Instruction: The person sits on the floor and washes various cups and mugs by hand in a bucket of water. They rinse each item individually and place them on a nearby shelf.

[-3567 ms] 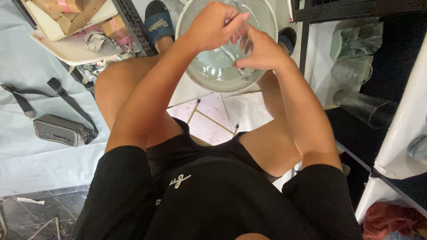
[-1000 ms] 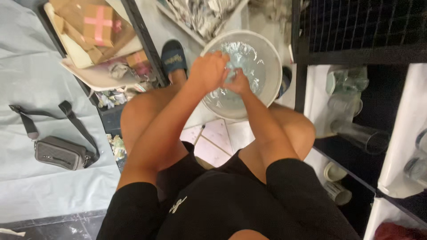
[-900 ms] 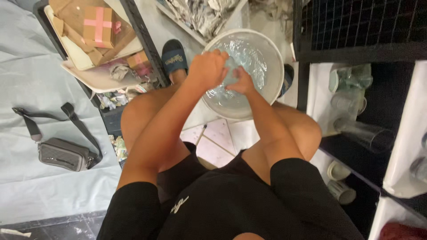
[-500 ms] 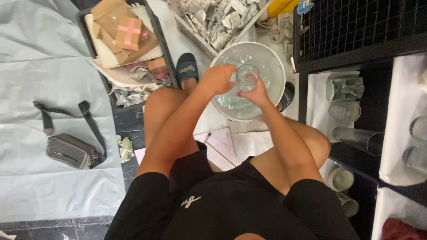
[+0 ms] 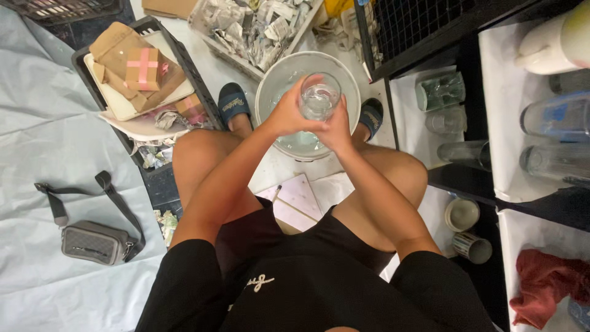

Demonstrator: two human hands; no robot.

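Observation:
I sit over a white basin (image 5: 276,77) of water that stands on the floor between my feet. Both hands hold a clear drinking glass (image 5: 319,97) above the basin, its mouth turned up toward me. My left hand (image 5: 286,114) grips the glass from the left side. My right hand (image 5: 337,128) holds it from below and the right. The glass looks wet.
A black crate (image 5: 157,43) with cardboard boxes sits at the left, a tray of crumpled newspaper (image 5: 258,27) behind the basin. Dark shelves on the right hold several glasses (image 5: 464,154) and two mugs (image 5: 462,214). A grey pouch with a strap (image 5: 92,241) lies on a pale sheet.
The glass has come up out of the basin water and is now held above it in both hands. My view has pulled back and shows more of the floor.

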